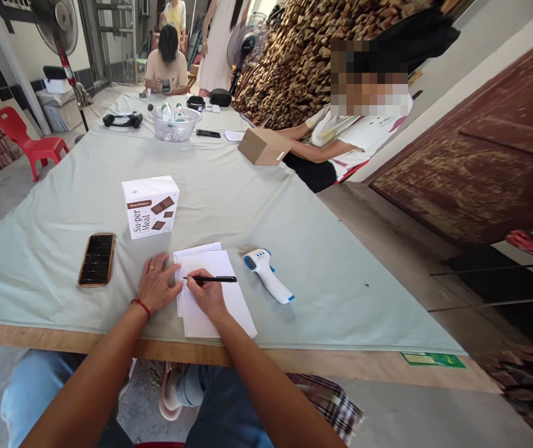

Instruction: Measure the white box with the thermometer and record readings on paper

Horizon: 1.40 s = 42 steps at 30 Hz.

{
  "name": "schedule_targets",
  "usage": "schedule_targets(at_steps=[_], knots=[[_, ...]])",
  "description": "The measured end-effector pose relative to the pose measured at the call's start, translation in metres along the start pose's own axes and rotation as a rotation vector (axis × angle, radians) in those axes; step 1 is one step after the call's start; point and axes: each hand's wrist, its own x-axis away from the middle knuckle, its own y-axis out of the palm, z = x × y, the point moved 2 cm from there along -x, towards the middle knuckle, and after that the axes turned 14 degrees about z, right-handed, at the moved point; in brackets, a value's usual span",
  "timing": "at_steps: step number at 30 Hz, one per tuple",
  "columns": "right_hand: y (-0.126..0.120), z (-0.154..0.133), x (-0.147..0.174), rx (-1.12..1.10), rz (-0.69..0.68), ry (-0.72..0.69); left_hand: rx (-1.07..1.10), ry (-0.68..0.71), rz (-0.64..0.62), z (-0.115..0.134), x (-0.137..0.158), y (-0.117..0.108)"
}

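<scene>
In my right hand (206,295) is a black pen (217,279), its tip pointing left at the left part of a white sheet of paper (222,314). Another sheet with rows of small marks (179,292) shows from under it at the left. My left hand (158,285) lies flat with its fingers spread, the fingertips at the left edge of the papers. A phone (97,260) with a dark screen lies to the left. Beyond my left hand stands a white Super Meal box (151,208). To the right of the papers lies a white and blue infrared thermometer (268,275).
A light green cloth (331,292) covers the long table. Farther back are a clear plastic basket (176,129) with bottles, a black headset (123,119) and another phone (208,133). At the right, a seated person holds a cardboard box (264,147). More people are at the far end.
</scene>
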Motion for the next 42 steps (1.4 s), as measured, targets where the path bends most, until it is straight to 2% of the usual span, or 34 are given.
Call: schedule_targets(at_steps=[42], knots=[[-0.0005,0.0007,-0.0015,0.021,0.052,-0.009,0.005,-0.006,-0.006,0.0010,-0.0008,-0.0017]])
